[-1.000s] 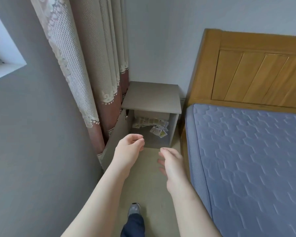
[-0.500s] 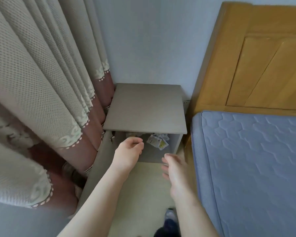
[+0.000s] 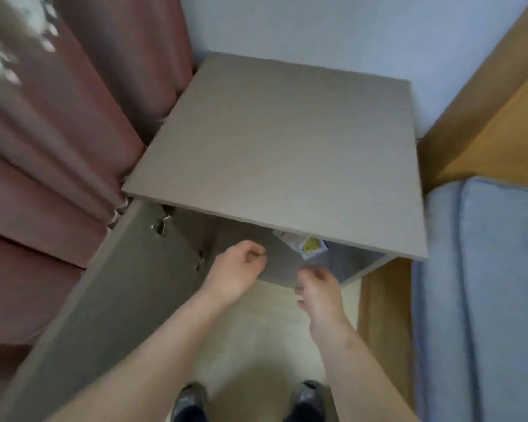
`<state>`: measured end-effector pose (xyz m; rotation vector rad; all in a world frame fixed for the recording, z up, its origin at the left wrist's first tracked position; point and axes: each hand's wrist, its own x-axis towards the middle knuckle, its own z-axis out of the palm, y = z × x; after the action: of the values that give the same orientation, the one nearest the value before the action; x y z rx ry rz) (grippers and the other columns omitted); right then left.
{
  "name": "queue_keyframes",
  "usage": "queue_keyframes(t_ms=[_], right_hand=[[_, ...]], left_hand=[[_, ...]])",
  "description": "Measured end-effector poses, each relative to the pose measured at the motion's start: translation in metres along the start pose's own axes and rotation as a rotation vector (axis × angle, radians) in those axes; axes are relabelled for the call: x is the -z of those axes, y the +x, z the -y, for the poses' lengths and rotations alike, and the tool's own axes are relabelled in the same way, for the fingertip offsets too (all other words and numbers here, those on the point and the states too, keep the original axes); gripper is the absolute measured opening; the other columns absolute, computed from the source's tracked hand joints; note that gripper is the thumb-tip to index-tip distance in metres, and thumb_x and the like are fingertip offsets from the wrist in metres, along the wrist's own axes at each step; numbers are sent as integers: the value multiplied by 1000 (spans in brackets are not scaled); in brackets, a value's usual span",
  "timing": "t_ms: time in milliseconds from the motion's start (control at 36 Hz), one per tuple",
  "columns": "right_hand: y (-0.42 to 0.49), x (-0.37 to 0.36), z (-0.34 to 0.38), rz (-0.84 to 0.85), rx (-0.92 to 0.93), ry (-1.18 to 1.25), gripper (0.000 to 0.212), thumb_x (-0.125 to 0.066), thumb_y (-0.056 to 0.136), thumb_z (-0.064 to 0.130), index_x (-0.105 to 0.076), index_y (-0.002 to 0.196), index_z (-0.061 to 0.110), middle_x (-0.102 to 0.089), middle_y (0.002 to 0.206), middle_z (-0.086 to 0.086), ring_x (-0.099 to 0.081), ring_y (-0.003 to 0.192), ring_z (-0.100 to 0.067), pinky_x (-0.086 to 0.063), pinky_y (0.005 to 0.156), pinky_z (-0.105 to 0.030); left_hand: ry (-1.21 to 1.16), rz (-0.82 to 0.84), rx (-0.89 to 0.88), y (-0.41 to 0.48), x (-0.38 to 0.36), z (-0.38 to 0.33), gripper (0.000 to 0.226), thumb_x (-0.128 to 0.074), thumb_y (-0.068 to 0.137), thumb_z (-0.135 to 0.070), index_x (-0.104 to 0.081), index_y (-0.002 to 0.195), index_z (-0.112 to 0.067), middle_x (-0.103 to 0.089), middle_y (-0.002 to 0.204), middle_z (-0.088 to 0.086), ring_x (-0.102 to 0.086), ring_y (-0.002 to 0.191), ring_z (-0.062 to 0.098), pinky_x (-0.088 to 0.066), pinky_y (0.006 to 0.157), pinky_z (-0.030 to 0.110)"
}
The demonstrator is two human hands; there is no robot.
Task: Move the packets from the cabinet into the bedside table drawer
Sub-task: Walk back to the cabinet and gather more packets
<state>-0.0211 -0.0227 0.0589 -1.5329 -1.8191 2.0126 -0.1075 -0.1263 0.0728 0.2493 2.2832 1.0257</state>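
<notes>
Nothing transferred yet: the packets (image 3: 309, 247) lie inside the cabinet (image 3: 287, 147), centre frame. My left hand (image 3: 237, 268) and right hand (image 3: 317, 289), just below, are loosely curled — empty.

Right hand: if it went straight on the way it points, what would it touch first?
Probably the packets lying inside the open cabinet, straight ahead of the right hand; blur leaves the depth unclear.

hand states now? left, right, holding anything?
Left hand: open, fingers loosely curled, holding nothing.
Right hand: open, blurred, nothing in it, short of the packets.
</notes>
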Motion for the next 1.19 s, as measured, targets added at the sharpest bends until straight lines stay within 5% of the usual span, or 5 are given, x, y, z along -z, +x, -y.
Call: queue_keyframes(t_ms=[194, 361, 639, 833, 1195], right_hand=[[145, -51, -93, -56, 89, -9, 26, -55, 88, 2, -49, 68, 17, -48, 64, -1, -44, 59, -14, -35, 59, -26], [263, -76, -153, -71, 161, -134, 13, -50, 91, 4, -57, 83, 10, -52, 74, -5, -50, 78, -23, -34, 60, -24], [345, -73, -180, -144, 196, -492, 25, -52, 91, 17, -54, 116, 13, -54, 124, -11, -54, 108, -29, -39, 83, -24], [370, -62, -169, -222, 232, -877, 53, -46, 94, 30, -31, 144, 23, -25, 151, -9, -24, 137, -30, -24, 108, -33], [449, -66, -113, -206, 295, -1144, 90, -58, 82, 59, -13, 150, 22, -10, 156, -12, -10, 143, -36, -18, 115, -52]], left_hand=[[175, 21, -24, 123, -63, 88, 28, -51, 93, -14, -62, 119, -15, -64, 122, 9, -59, 113, 26, -44, 92, 30], [170, 11, -101, 220, -116, 155, 26, -52, 94, -14, -64, 116, -8, -63, 122, 13, -57, 115, 27, -42, 92, 30], [243, 12, -142, 294, -153, 235, 37, -56, 90, -15, -55, 127, -12, -57, 130, 9, -54, 119, 25, -41, 101, 31], [653, 101, -98, 311, -147, 260, 63, -33, 95, -55, -13, 149, -31, -3, 159, -4, -3, 146, 25, -12, 115, 47], [744, 197, -60, 319, -142, 277, 86, -51, 85, -57, 3, 149, -36, 17, 158, -6, 18, 144, 27, 3, 116, 51]])
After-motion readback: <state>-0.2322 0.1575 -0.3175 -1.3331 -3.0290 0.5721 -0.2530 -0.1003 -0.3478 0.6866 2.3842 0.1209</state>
